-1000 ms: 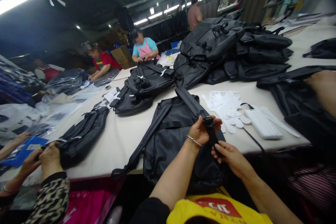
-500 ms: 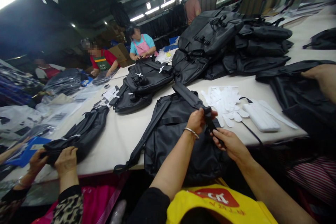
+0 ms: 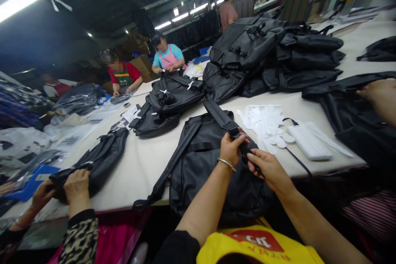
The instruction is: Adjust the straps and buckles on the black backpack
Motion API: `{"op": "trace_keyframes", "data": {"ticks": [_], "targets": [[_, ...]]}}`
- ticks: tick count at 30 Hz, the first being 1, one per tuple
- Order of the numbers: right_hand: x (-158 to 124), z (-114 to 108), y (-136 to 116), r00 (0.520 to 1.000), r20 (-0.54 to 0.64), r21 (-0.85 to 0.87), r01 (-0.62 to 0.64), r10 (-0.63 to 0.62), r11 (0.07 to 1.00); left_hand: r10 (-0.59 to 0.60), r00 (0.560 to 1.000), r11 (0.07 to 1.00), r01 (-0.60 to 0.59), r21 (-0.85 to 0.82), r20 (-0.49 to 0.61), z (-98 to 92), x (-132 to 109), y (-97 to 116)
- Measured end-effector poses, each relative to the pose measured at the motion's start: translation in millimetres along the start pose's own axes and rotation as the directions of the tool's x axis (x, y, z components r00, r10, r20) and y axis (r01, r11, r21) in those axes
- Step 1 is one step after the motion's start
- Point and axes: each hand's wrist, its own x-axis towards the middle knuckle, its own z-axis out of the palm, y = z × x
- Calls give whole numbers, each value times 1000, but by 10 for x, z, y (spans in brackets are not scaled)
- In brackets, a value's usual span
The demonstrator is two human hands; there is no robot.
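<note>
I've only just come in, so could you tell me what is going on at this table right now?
A person at the table's near edge holds a black backpack's shoulder strap in both hands: the left hand grips it near the buckle, the right hand pinches the strap end just below. The backpack lies flat on the white table. White paper tags lie beside it, and more black bags are piled behind. To the left, a co-worker's hands press on another black bag.

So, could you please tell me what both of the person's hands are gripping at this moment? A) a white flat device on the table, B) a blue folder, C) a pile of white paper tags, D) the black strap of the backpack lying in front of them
D: the left hand and right hand both close on the black strap of the backpack, while the white device lies untouched beside them.
</note>
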Motion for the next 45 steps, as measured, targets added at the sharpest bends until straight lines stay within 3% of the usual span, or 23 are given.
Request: {"op": "trace_keyframes", "data": {"ticks": [5,9,12,19,25,31,35,39,45], "targets": [[-46,-41,119,994,-40,-120,92,-97,989,-51,999,999,52,-14,17,52,83,116],[-8,-158,246,980,-62,-258,165,-187,952,-109,993,991,106,-80,-36,57,123,90],[21,-217,269,981,-72,-270,155,-180,950,-144,987,981,133,-144,-70,101,204,48],[236,-150,-51,986,-51,-132,153,-161,979,-158,983,974,140,-177,-93,173,686,194],[438,-62,-168,996,11,-117,91,-90,989,-357,916,919,310,-242,-181,-90,1039,255],[312,-232,186,995,56,-146,-72,81,987,-432,869,893,376,-246,-240,-389,991,-27],[150,-366,425,982,64,-91,-174,180,981,-469,844,878,413,-243,-260,-483,895,-212],[56,-427,469,972,72,-62,-220,224,974,-473,848,877,427,-219,-239,-451,867,-246],[27,-485,404,961,80,-231,-241,265,943,-418,895,906,399,-141,-153,-267,856,-107]]}}
